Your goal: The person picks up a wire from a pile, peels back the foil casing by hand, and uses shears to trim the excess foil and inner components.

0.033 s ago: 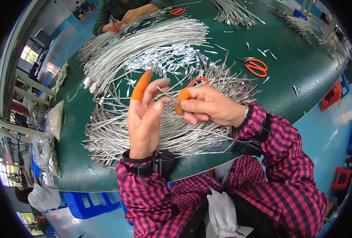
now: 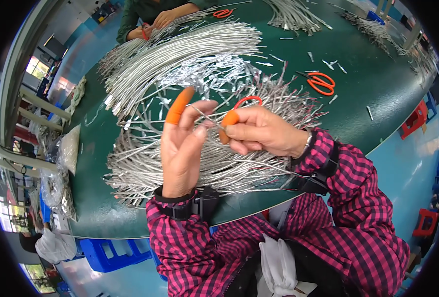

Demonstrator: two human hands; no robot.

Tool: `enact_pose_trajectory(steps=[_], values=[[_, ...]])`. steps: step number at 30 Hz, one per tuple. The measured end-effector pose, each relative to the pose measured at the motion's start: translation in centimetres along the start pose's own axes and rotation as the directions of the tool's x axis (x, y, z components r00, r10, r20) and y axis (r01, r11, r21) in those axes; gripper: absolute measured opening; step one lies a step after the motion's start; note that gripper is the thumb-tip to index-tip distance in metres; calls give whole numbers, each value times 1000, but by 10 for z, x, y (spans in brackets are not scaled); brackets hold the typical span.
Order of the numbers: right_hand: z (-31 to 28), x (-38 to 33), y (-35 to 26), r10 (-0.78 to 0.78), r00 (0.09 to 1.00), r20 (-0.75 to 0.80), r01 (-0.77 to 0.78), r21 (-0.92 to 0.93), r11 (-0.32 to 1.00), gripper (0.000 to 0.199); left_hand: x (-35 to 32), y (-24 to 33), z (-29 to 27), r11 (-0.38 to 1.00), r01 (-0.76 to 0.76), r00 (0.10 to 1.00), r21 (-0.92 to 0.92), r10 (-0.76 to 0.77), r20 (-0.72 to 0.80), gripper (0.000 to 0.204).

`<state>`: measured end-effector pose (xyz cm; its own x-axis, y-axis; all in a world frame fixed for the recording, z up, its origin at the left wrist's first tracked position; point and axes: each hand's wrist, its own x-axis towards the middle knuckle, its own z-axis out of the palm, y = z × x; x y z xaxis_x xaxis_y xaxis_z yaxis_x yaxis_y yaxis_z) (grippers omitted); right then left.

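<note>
Both hands raised over the table [image 2: 378, 99]: left hand [image 2: 182, 148] half open, steadying a thin silver wire [image 2: 207, 119]; right hand [image 2: 261, 131] pinching it, orange-capped fingertip for grip, above the wire pile [image 2: 145, 168].

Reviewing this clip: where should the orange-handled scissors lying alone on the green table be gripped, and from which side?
Grip the orange-handled scissors by the finger loops, coming from the right. They lie flat on the green table, loops toward the right and blades pointing left toward the wire pile, with bare tabletop around the handles.
</note>
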<state>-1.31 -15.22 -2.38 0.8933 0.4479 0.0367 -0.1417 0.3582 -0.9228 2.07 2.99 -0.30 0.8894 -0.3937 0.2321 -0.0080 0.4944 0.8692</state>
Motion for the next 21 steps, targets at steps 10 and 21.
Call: enact_pose_trajectory(steps=[10, 21], values=[[5, 5, -2, -17, 1000, -23, 15, -113, 994, 18, 0, -13, -3, 977, -71, 997, 201, 65, 39, 54], [3, 4, 0, -140, 964, -225, 87, -230, 969, 17, 1, -15, -5, 975, -43, 995, 220, 61, -79, 52]])
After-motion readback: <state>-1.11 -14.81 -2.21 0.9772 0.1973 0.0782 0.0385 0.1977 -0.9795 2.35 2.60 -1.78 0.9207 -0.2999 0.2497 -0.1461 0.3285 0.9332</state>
